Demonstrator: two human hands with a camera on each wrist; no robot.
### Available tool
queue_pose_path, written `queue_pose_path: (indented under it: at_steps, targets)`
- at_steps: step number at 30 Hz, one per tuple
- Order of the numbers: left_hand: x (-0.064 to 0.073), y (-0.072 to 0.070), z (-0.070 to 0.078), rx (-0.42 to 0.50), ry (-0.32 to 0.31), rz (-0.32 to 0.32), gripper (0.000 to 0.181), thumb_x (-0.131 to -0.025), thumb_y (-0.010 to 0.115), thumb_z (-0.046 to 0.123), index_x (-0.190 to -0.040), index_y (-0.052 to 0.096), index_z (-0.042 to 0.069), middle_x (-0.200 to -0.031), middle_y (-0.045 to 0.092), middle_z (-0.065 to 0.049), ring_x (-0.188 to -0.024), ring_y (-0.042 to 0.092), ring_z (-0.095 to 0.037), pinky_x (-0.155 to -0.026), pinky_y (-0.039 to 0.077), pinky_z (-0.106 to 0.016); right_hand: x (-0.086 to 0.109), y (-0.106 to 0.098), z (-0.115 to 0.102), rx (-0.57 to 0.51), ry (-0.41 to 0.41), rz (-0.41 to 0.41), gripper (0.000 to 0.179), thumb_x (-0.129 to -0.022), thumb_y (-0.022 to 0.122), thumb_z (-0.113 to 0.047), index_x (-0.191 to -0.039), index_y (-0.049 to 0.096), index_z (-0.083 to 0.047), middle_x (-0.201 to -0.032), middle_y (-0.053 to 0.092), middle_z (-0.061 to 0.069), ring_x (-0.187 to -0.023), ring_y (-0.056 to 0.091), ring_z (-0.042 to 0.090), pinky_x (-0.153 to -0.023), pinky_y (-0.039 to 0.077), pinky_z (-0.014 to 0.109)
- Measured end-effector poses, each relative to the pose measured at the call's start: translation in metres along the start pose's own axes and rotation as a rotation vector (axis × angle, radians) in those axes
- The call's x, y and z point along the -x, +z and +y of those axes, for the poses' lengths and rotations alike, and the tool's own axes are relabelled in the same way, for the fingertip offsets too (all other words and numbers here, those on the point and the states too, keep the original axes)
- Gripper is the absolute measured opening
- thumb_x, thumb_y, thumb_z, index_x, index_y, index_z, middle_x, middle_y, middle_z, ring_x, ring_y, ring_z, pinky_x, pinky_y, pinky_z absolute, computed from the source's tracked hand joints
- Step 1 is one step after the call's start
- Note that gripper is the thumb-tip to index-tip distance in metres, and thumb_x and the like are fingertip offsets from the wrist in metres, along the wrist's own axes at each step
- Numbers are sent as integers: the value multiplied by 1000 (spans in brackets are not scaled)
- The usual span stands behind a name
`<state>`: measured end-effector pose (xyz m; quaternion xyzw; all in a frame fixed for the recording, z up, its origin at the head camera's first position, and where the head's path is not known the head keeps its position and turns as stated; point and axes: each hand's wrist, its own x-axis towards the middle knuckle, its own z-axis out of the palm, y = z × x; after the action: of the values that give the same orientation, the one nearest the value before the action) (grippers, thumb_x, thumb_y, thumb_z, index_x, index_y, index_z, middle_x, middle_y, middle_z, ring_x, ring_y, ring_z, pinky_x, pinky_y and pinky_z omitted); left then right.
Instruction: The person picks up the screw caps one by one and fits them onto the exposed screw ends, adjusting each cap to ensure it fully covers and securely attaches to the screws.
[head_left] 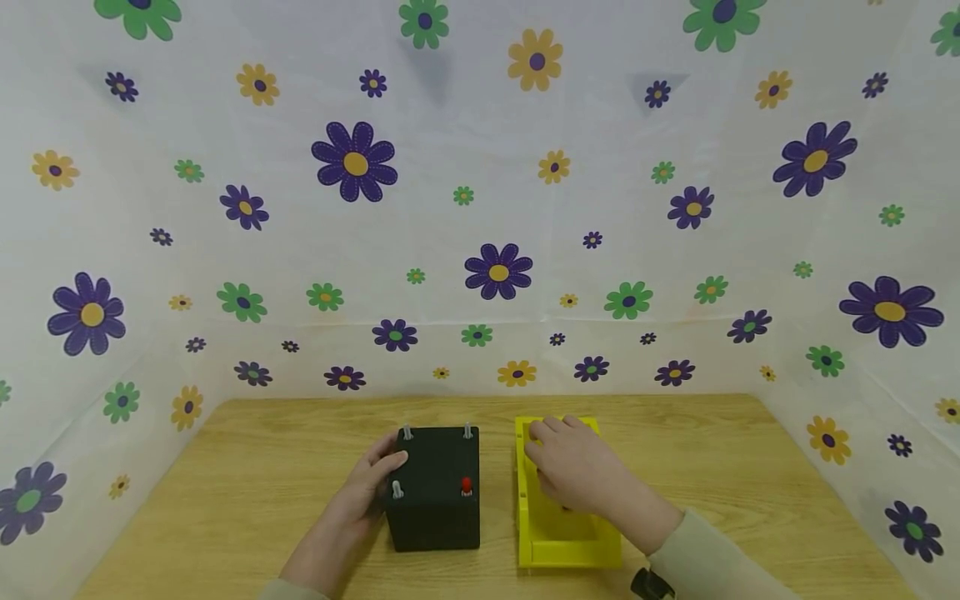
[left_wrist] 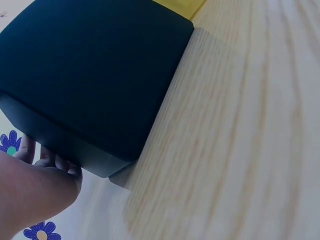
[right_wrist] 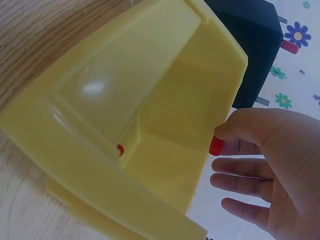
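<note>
A black box [head_left: 435,475] stands on the table, with metal posts [head_left: 407,432] sticking up near its top corners. On the near right post sits a red cap [head_left: 467,485]. My left hand [head_left: 365,483] grips the box's left side, its thumb lying over the top edge. To the right of the box is a yellow bin [head_left: 568,552], with my right hand [head_left: 577,463] above it. Between thumb and forefinger that hand pinches another small red cap [right_wrist: 216,146], plain in the right wrist view; its other fingers are spread. Inside the bin a red piece [right_wrist: 120,150] shows partly, mostly hidden by the wall.
The wooden table [head_left: 300,442] carries the box and bin side by side, a narrow gap between them. A white flower-printed sheet [head_left: 435,242] encloses the back and both sides. A black strap [head_left: 651,583] is at the right wrist.
</note>
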<state>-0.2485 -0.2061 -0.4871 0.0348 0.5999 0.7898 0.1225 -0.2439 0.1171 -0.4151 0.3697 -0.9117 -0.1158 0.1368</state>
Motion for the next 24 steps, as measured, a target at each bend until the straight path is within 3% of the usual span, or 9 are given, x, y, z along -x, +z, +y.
queue_pose_path:
  at_steps: [14, 24]
  targets:
    - [-1, -1, -1, 13, 7, -15, 32, -104, 51, 10, -117, 64, 36, -107, 70, 15, -95, 70, -3, -86, 57, -21, 0, -3, 1, 46, -8, 89, 14, -94, 77, -26, -103, 75, -16, -117, 73, 2, -99, 66, 18, -84, 55, 31]
    - [0, -1, -1, 21, 3, -25, 32, -105, 51, 11, -116, 64, 38, -108, 70, 16, -95, 70, -3, -86, 58, -22, -1, -6, 3, 20, -9, 72, 15, -95, 77, -27, -104, 74, -15, -120, 72, 3, -105, 66, 20, -88, 55, 33]
